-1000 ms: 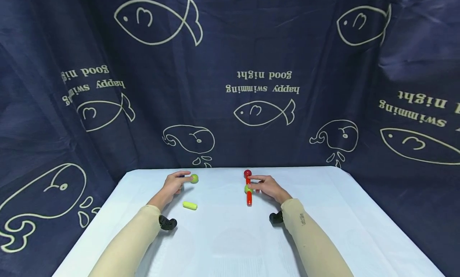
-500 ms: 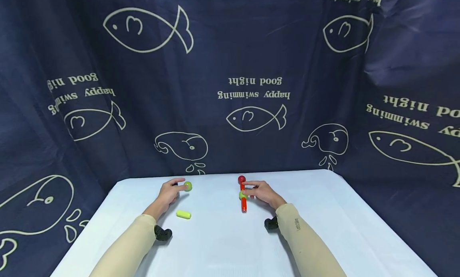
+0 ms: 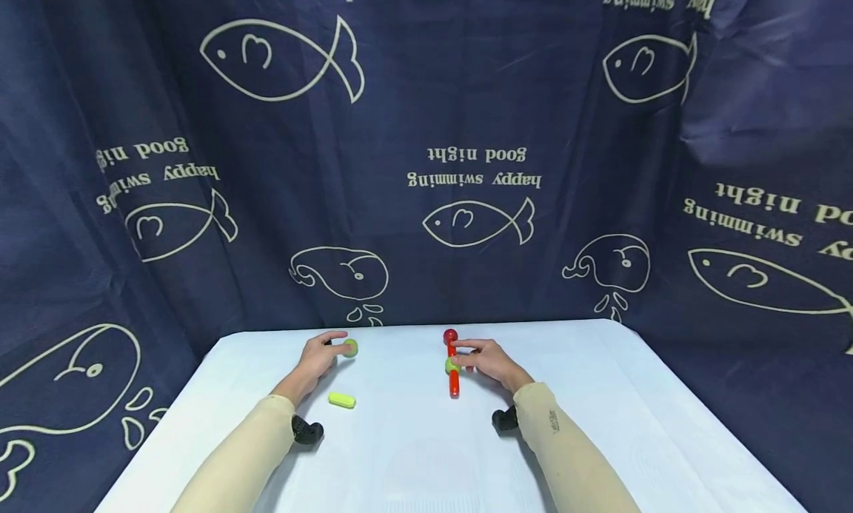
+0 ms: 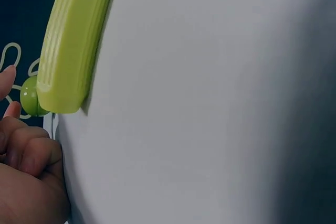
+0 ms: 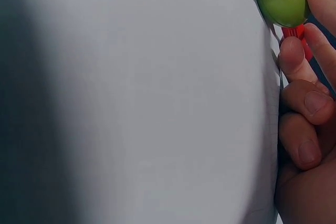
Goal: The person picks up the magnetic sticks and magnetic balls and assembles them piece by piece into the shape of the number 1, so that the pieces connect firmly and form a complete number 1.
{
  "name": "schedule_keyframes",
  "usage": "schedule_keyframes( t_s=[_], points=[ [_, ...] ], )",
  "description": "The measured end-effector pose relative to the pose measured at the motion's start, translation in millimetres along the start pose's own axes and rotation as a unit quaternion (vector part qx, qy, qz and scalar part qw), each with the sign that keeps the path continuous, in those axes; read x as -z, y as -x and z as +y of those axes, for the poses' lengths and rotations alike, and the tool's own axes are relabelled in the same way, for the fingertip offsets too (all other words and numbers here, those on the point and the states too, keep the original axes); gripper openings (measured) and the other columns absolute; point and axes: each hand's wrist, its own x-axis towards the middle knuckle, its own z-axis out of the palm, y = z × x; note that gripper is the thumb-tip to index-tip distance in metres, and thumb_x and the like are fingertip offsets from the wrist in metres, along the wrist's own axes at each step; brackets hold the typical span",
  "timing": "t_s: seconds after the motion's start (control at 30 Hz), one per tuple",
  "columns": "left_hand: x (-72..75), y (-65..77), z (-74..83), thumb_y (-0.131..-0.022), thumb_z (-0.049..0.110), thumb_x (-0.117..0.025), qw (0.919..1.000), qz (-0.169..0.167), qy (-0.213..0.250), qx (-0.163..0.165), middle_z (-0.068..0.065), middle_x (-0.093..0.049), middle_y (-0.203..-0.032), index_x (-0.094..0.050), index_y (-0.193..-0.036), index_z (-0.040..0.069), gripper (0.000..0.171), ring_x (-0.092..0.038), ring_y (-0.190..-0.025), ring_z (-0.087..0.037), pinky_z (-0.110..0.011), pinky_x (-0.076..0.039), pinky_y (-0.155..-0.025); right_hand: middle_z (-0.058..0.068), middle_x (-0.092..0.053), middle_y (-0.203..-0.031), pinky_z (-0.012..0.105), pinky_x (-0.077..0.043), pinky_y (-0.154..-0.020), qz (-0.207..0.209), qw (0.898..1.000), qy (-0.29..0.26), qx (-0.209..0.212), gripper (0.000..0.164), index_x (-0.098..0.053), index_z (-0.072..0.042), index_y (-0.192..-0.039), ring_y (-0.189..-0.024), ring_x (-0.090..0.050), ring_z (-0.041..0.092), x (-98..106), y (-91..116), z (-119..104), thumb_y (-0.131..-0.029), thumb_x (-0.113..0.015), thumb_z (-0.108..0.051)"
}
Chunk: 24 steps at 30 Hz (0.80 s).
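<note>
In the head view my left hand (image 3: 315, 356) is at the far left of the table, its thumb tip at a green ball (image 3: 352, 347) and its index finger stretched out just beyond it. A yellow-green bar (image 3: 342, 400) lies nearer, and looms large in the left wrist view. My right hand (image 3: 489, 359) holds a toy piece of red rods (image 3: 454, 389) joined by a second green ball (image 3: 451, 366), with a red ball (image 3: 450, 336) at the far end. Its thumb touches that green ball (image 5: 283, 4); the index finger lies across the farther rod.
A white cloth covers the table (image 3: 426, 454). Behind it hangs a dark blue curtain (image 3: 373, 172) with fish and whale drawings. Black wrist devices (image 3: 307, 430) sit at both sleeves.
The head view has shifted, with the table appearing slightly lower and to the left. Both hands keep nearly the same places beside the balls and rods.
</note>
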Motion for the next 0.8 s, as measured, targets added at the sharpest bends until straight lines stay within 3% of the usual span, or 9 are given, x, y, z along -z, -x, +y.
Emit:
schedule_keyframes(
  t_s=[0.53,0.67,0.8],
  points=[
    [-5.5,-2.1,-3.4,-0.087,0.026,-0.076,0.9982,0.011,-0.058,0.012,0.009,-0.033,-0.055,-0.06,-0.138,0.01,0.055,-0.025,-0.044,-0.008,-0.023,-0.028,-0.044,0.004,-0.063,-0.075,0.03,-0.035,-0.066,-0.005,1.0,-0.006,0.005,0.049,-0.072,-0.028,-0.127,-0.07,-0.05,0.02,-0.4,1.9,3.2,-0.08,-0.083,-0.041],
    [-5.6,-3.7,-2.1,-0.087,0.026,-0.076,0.9976,0.02,-0.066,0.008,-0.003,-0.054,-0.083,-0.061,-0.137,0.01,0.054,-0.027,-0.049,-0.01,-0.025,-0.029,-0.047,0.004,-0.062,-0.074,0.03,-0.034,-0.064,-0.003,1.0,-0.014,0.004,0.049,-0.073,-0.029,-0.125,-0.069,-0.05,0.021,1.0,0.5,2.7,-0.08,-0.083,-0.041],
    [-4.6,-7.0,-0.9,-0.087,0.024,-0.076,0.9973,0.019,-0.07,0.013,-0.016,-0.053,-0.122,-0.061,-0.137,0.009,0.054,-0.027,-0.051,-0.011,-0.026,-0.028,-0.048,0.004,-0.062,-0.08,0.03,-0.035,-0.066,-0.005,1.0,-0.016,-0.002,0.048,-0.073,-0.029,-0.125,-0.072,-0.051,0.021,0.7,-1.0,3.4,-0.08,-0.083,-0.042]
  ],
)
